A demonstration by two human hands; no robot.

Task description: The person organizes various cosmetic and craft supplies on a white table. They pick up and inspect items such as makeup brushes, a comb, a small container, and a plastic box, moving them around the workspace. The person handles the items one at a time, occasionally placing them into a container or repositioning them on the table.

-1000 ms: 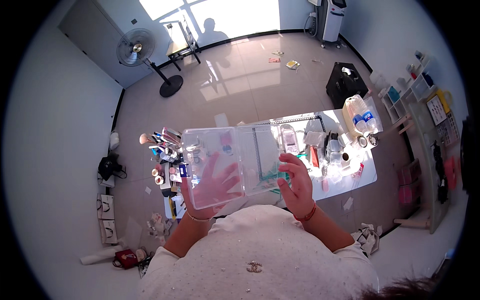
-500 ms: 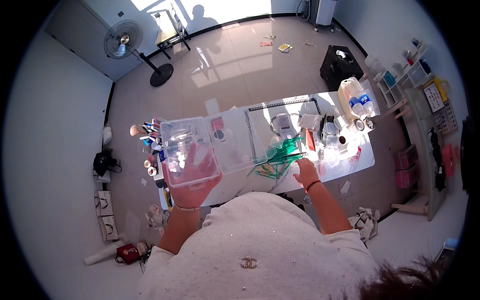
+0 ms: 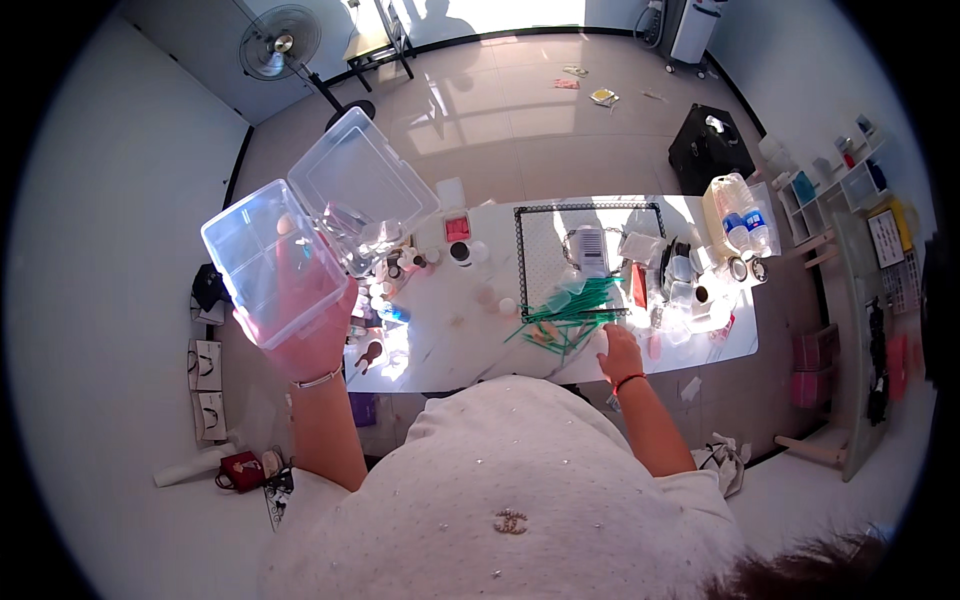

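My left hand [image 3: 305, 325] is closed on a clear plastic box [image 3: 262, 250], raised and tilted beyond the table's left end. Its clear lid [image 3: 362, 170] hangs open to the right, and my fingers show through the box wall. My right hand [image 3: 622, 356] rests near the table's front edge, its thumb apart from the fingers, with nothing visible in it. Just left of that hand lies a loose heap of thin green sticks [image 3: 572, 308], partly over a black-edged white mat [image 3: 540, 240].
The white table [image 3: 460, 350] holds small bottles and jars [image 3: 395, 270] at left, a grey-white device [image 3: 590, 250] on the mat, and crowded clear containers [image 3: 685, 290] at right. A bin of bottles [image 3: 735, 215] stands at the far right. Beyond are a black suitcase [image 3: 708, 150] and a fan [image 3: 280, 42].
My left hand has carried the open box leftward, off the table, tilting it and uncovering the bottles beneath. My right hand stays beside the green sticks. The view has shifted slightly.
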